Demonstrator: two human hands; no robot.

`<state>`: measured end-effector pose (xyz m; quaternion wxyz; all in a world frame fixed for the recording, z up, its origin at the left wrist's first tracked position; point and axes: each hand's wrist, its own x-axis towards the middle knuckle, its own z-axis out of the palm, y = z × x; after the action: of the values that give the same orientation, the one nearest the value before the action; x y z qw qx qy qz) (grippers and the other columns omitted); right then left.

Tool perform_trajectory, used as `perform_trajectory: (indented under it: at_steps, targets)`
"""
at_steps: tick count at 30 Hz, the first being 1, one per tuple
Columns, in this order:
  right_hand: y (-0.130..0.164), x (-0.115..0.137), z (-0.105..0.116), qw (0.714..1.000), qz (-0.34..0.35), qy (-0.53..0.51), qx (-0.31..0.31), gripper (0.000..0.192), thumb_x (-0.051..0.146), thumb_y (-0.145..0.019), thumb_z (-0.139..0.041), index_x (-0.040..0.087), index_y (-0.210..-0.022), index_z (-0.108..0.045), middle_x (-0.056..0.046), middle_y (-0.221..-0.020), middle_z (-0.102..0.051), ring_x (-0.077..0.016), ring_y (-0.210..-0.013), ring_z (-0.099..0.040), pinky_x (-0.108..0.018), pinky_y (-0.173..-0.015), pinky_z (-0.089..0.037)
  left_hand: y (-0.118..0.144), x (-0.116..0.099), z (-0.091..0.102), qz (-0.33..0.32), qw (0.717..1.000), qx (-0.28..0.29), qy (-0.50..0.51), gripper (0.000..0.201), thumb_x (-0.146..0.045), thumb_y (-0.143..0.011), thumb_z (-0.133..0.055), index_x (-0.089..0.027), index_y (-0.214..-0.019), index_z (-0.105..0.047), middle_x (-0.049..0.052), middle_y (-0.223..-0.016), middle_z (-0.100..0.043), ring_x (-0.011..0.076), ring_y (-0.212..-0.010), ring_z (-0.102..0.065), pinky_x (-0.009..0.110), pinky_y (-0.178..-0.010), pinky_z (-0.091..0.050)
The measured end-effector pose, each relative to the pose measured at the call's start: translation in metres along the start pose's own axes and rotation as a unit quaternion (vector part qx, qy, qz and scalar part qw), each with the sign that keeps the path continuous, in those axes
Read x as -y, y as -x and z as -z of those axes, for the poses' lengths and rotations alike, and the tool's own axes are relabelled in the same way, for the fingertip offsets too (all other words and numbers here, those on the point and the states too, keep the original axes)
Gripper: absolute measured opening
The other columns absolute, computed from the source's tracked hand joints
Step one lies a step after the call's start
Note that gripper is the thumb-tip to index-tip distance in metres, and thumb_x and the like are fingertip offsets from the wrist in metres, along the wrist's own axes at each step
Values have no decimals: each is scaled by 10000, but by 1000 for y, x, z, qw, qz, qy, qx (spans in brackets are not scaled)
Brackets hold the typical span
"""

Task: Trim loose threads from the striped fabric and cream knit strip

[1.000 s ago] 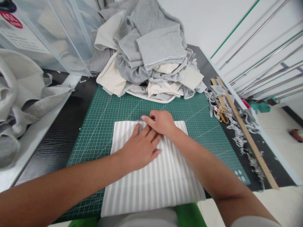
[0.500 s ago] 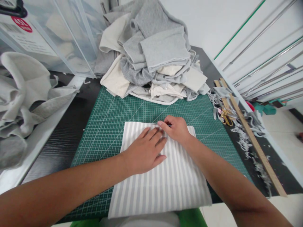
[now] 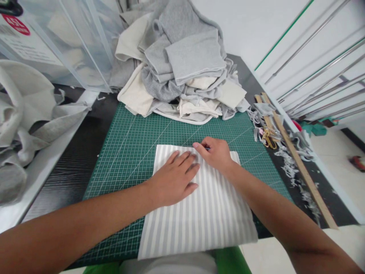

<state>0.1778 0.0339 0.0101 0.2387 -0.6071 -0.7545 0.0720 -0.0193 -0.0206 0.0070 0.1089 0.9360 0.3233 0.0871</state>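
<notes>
A grey-and-white striped cloth piece [image 3: 196, 224] lies flat on the green cutting mat [image 3: 114, 163], its near edge hanging past the mat's front. My left hand [image 3: 173, 177] rests palm down on the cloth's upper part, fingers spread. At the cloth's far edge, my right hand [image 3: 215, 152] is closed with its thumb on top. A bit of a small, dark, thin tool [image 3: 207, 148] shows beneath its fingers; most of it is hidden, so its kind is unclear.
Grey and cream fabric pieces [image 3: 185, 57] are heaped at the mat's back. On the right lie gold-handled scissors [image 3: 268, 139], fabric scraps [image 3: 288, 163] and a long wooden strip [image 3: 305, 171]. A clear plastic bin [image 3: 76, 45] and more cloth [image 3: 37, 95] stand left.
The striped cloth has shifted right across the mat, and my right hand has moved right along with it. My left hand still lies flat on the cloth. The view has swung slightly.
</notes>
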Motion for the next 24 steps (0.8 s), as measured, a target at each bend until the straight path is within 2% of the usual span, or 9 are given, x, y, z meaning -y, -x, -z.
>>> perform_trajectory:
  at_steps: [3,7,10,14,19,21,24]
  targets:
    - [3,20,6,992,-40,-118,5,476,560,-860,-526,192,-560,-501,20,-509,-517,-102,-502,-456,-251,-514,-304,0,-2,-2,3,1000,-4,0,506,-464,-950,-418,-180,-1368,-440,138,-1463,-393,324,-1408,-261,552,-1161,-151]
    - [18,41,4,960,-105,-259,13,490,550,-870,-523,199,-539,-437,40,-487,-462,-89,-482,-415,-230,-474,-312,-1,-3,-2,5,1000,-8,5,516,-454,-941,-432,-168,-1371,-433,147,-1458,-390,339,-1394,-273,575,-1150,-164]
    - [27,43,-6,958,-92,-271,-2,438,512,-858,-561,194,-567,-482,41,-509,-473,-90,-500,-420,-228,-478,-320,-1,-3,-2,2,1000,-10,12,496,-441,-946,-423,-169,-1361,-441,140,-1452,-397,331,-1369,-314,572,-1151,-168]
    - [20,34,-11,951,-84,-297,-16,444,502,-872,-547,196,-560,-467,42,-512,-467,-88,-500,-405,-232,-481,-323,-1,-6,-4,16,1000,-18,11,522,-451,-951,-407,-159,-1384,-414,148,-1485,-353,339,-1398,-258,576,-1152,-162]
    - [1,22,-12,952,-60,-301,15,465,536,-858,-547,201,-550,-450,41,-507,-452,-96,-510,-418,-245,-503,-332,-3,-13,-7,47,999,-25,4,544,-493,-961,-361,-155,-1384,-414,164,-1476,-360,348,-1398,-252,593,-1139,-169]
    - [1,22,-12,952,-72,-297,5,472,544,-860,-537,205,-549,-432,44,-503,-439,-98,-507,-424,-248,-506,-333,-4,-12,-6,47,999,-24,-3,545,-489,-955,-382,-161,-1389,-406,163,-1478,-357,349,-1401,-248,594,-1139,-163]
    - [11,24,-11,963,-71,-259,11,434,528,-853,-560,201,-577,-489,33,-520,-502,-106,-518,-463,-252,-517,-343,-5,-8,-4,32,999,-15,-7,534,-476,-942,-421,-173,-1382,-409,150,-1481,-360,339,-1384,-285,579,-1144,-165]
